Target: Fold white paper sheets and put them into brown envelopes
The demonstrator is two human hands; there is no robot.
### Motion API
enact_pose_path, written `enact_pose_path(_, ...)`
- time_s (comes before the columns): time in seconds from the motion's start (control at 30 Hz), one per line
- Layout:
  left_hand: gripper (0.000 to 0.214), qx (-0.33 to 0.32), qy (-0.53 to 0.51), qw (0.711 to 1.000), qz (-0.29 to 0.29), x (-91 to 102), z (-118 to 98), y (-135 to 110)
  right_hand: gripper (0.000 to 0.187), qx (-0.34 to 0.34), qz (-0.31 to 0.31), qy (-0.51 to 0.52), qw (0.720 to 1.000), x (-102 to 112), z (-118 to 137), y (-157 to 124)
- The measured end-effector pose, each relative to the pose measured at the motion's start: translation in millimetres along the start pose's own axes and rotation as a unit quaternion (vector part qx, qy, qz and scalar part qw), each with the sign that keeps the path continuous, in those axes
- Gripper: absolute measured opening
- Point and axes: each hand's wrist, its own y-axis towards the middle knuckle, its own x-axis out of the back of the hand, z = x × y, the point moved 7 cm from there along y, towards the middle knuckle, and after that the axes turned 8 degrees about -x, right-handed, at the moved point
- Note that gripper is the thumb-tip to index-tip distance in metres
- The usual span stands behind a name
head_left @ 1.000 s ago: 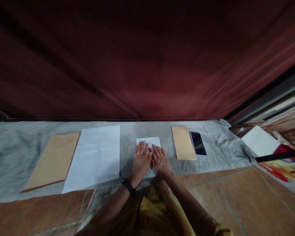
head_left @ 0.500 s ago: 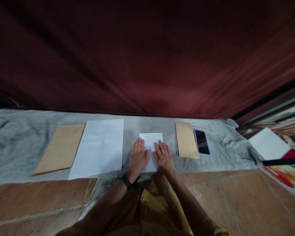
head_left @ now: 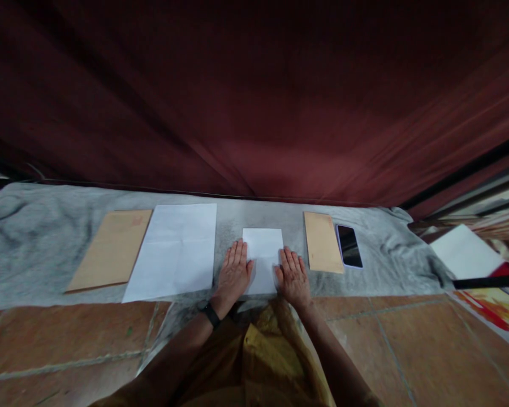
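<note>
In front of me a small white sheet of paper (head_left: pixel 263 254), which looks folded, lies flat on a grey cloth (head_left: pixel 233 217). My left hand (head_left: pixel 234 271) rests flat along its left edge, fingers stretched forward. Along the right edge lies my right hand (head_left: pixel 293 277), palm down with the fingers out. Neither hand grips anything. Larger white sheets (head_left: pixel 176 249) lie to the left of my left hand, beside a big brown envelope (head_left: pixel 112 249). On the right is a smaller brown envelope (head_left: pixel 323 243).
A phone (head_left: pixel 349 246) lies just right of the smaller envelope. A dark red curtain (head_left: pixel 254 113) hangs behind the cloth. At the far right are a white sheet (head_left: pixel 466 251) and a colourful printed bag (head_left: pixel 496 308) by a dark bar. Brown floor tiles (head_left: pixel 407 333) show in front.
My hands have slid apart, from the middle of the small white paper out to its side edges. More of the paper shows between them. The view has shifted slightly.
</note>
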Motion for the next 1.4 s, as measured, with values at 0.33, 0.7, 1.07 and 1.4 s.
enact_pose_path(0.33, 0.063, -0.191, -0.034, 0.977, 0.087, -7.6, -72, -27, 0.058, 0.008, 0.01, -0.007, 1.0, -4, -7, -4)
enact_pose_path(0.7, 0.062, -0.204, -0.012, 0.97, 0.13, 10.4, -35, -50, 0.057, 0.013, 0.009, -0.009, 1.0, -2, -7, -4)
enact_pose_path(1.07, 0.052, -0.208, -0.035, 0.965, 0.158, 18.8, -30, -54, 0.051, 0.073, 0.031, 0.034, 0.996, 9, -21, -23)
enact_pose_path(1.4, 0.045, -0.217, 0.035, 0.966, 0.136, 15.4, -42, -53, 0.06, 0.175, 0.111, 0.076, 0.975, 14, -33, -48)
